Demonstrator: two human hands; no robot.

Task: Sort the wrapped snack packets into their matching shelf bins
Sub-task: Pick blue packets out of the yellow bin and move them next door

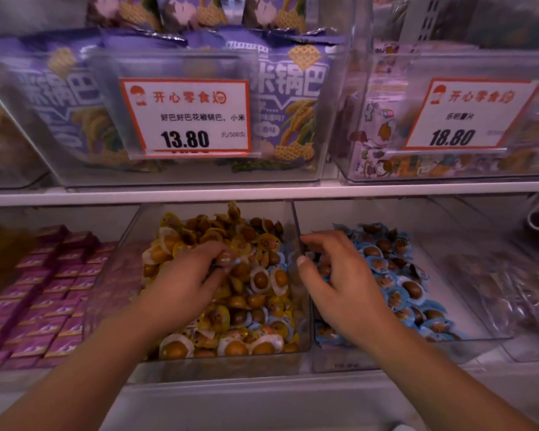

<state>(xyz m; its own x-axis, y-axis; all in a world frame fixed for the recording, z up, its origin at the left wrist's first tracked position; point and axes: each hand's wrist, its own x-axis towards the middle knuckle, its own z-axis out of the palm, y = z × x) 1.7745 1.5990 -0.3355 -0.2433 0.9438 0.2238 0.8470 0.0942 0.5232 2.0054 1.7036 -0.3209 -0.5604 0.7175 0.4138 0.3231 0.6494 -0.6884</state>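
Snack packets (231,293) sit below tag (185,116) reading 13.80.

My left hand (184,281) hides its own fingertips among the yellow packets (246,306), so I cannot tell what they pinch. The pink boxes (44,293) run off the left edge. The right price tag (467,115) is too blurred to read.

Snack shop, price tags (185,115), stocked shelf bins (218,353)
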